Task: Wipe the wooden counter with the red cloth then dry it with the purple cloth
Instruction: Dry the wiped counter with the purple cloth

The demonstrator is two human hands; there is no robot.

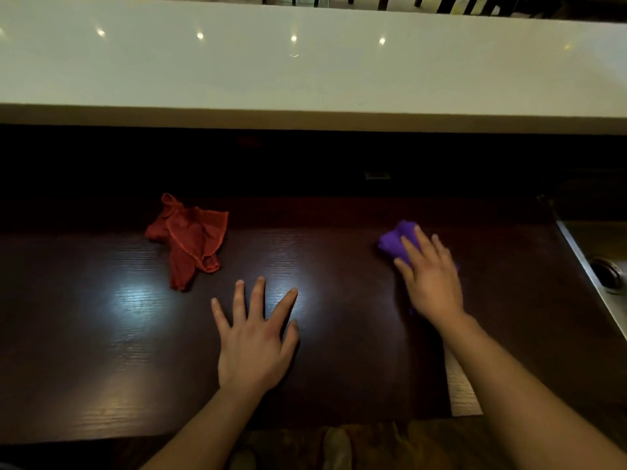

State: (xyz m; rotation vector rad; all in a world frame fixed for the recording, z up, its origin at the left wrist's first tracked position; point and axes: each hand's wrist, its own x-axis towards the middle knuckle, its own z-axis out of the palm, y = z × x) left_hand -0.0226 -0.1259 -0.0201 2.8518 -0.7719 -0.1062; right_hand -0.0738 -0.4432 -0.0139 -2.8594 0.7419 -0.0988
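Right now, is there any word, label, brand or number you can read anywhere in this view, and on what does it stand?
None can be read.
Red cloth: no tag or print shows.
Purple cloth, under the right hand: no label shows.
Wooden counter and white ledge: only light reflections.
Small plate on the dark back panel: too dim and small to tell whether it bears text.

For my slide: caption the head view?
Right hand presses purple cloth on counter; red cloth lies aside.
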